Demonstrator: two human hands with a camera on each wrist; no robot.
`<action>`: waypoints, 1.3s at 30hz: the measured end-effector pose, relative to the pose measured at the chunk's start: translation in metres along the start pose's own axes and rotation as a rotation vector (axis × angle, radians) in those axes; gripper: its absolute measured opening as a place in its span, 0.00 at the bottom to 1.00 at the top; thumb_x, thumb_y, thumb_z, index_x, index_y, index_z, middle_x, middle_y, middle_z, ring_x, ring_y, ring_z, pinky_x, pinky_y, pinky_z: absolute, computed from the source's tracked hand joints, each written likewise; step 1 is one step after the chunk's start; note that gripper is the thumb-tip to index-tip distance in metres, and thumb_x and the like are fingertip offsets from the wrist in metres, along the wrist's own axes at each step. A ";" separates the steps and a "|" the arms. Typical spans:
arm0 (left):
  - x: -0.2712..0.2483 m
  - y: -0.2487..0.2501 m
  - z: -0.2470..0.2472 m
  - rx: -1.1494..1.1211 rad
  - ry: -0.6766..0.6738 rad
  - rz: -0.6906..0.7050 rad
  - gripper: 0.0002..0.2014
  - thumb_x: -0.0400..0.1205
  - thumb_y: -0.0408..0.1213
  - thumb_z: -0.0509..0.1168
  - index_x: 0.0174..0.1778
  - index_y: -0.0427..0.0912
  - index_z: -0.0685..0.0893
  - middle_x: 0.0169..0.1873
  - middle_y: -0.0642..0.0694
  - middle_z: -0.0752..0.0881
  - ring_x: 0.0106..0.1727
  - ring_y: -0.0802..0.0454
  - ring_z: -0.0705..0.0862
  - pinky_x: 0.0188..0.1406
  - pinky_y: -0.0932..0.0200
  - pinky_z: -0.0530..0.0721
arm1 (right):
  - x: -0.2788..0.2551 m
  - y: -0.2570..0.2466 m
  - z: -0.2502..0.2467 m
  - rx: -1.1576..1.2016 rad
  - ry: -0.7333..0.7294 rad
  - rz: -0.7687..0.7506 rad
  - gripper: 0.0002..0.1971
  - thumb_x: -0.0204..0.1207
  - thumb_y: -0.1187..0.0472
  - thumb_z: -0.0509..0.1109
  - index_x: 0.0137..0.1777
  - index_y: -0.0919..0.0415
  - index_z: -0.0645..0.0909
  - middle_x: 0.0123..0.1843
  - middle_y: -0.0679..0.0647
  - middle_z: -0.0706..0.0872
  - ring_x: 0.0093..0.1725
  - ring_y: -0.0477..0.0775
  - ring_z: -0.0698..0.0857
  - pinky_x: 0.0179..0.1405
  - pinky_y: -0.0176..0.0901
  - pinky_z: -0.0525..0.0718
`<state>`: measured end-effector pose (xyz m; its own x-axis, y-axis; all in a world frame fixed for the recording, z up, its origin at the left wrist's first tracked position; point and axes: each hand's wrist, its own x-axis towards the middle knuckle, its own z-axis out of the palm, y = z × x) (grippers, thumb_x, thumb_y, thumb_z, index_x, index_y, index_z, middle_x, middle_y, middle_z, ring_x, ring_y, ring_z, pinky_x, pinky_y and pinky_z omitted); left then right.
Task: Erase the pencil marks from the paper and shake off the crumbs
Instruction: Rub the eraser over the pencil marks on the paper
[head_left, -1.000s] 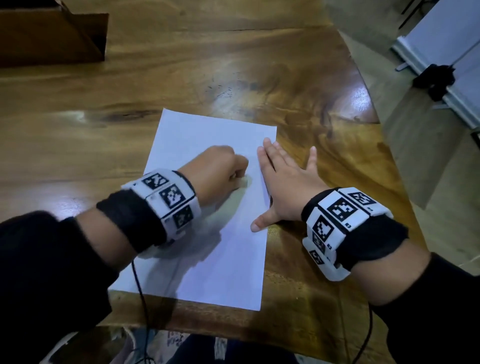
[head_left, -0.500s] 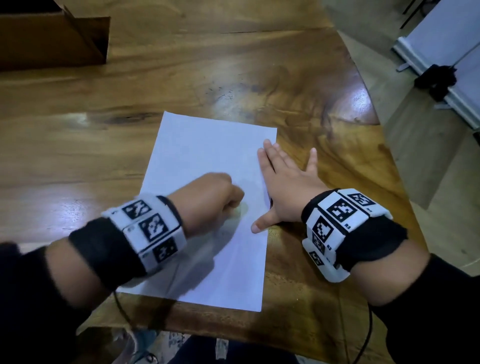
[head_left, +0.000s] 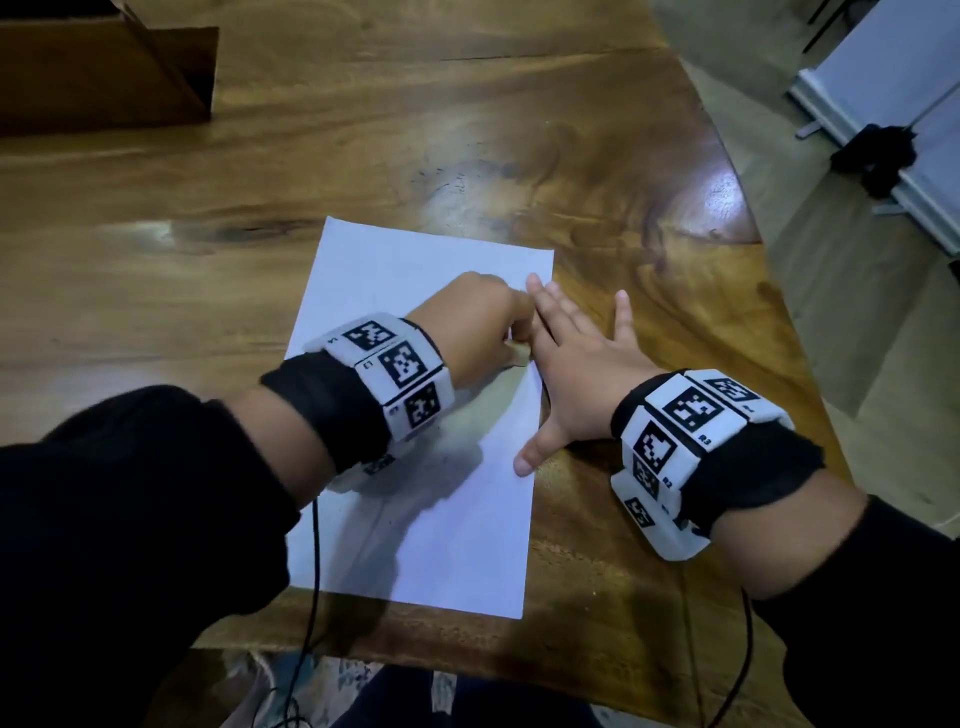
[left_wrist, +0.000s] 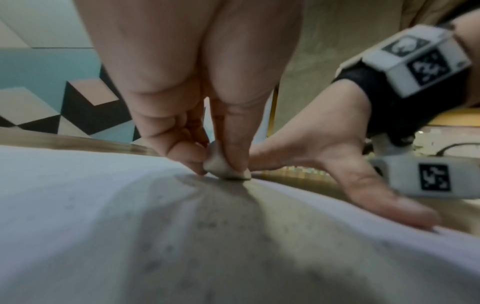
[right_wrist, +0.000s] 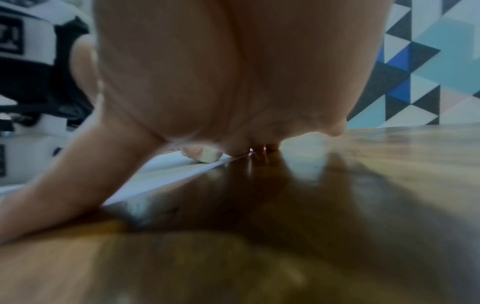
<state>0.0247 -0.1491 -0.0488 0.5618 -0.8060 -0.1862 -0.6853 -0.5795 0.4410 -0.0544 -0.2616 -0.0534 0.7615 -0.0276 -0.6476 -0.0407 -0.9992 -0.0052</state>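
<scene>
**pencilpusher:** So where's everything sitting at this point?

**deskdweller:** White rectangular sheet of paper (head_left: 415, 467) lies flat on the glossy brown wooden worktop (head_left: 467, 130), close to its near edge. The left hand (head_left: 467, 327) is curled up, pinching a small off-white rubber eraser (left_wrist: 226, 166) between thumb and fingertips, and the eraser's bottom is touching the paper near the sheet's right edge.

**pencilpusher:** And the other one?

**deskdweller:** The right hand (head_left: 576, 379) is spread flat, fingers straight, holding nothing. Its thumb lies on the paper's right edge, and the palm rests mostly on the bare wood beside the sheet. It's just beside the left hand, pretty much touching it at the index finger.

**pencilpusher:** Any marks or crumbs?

**deskdweller:** In the left wrist view there are faint grey specks (left_wrist: 207, 224) on the paper in front of the eraser, too blurry to say which they are. There's also a brown cardboard box (head_left: 104, 73) at the far left corner, well away from it all.
</scene>
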 end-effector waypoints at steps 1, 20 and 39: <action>-0.003 0.001 0.002 -0.002 -0.006 0.006 0.07 0.74 0.36 0.67 0.45 0.38 0.84 0.37 0.43 0.79 0.41 0.44 0.77 0.39 0.61 0.68 | 0.000 0.000 0.000 0.008 0.001 0.000 0.81 0.43 0.22 0.74 0.78 0.60 0.21 0.78 0.51 0.17 0.79 0.49 0.22 0.71 0.79 0.29; -0.068 -0.004 0.020 -0.009 -0.172 0.171 0.06 0.71 0.32 0.64 0.28 0.37 0.78 0.32 0.41 0.77 0.33 0.44 0.75 0.33 0.52 0.74 | -0.002 -0.001 0.000 0.038 0.024 -0.009 0.81 0.43 0.23 0.75 0.79 0.60 0.21 0.80 0.51 0.19 0.79 0.49 0.24 0.71 0.77 0.27; -0.004 0.007 0.001 0.018 -0.071 0.007 0.03 0.73 0.35 0.66 0.34 0.41 0.81 0.33 0.43 0.81 0.36 0.48 0.74 0.31 0.62 0.60 | -0.009 -0.002 -0.005 0.024 -0.024 0.065 0.78 0.48 0.22 0.72 0.78 0.60 0.20 0.79 0.52 0.18 0.77 0.51 0.20 0.73 0.72 0.26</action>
<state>0.0170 -0.1504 -0.0460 0.5227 -0.8165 -0.2452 -0.6981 -0.5750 0.4265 -0.0582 -0.2595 -0.0441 0.7411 -0.0911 -0.6652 -0.1053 -0.9943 0.0189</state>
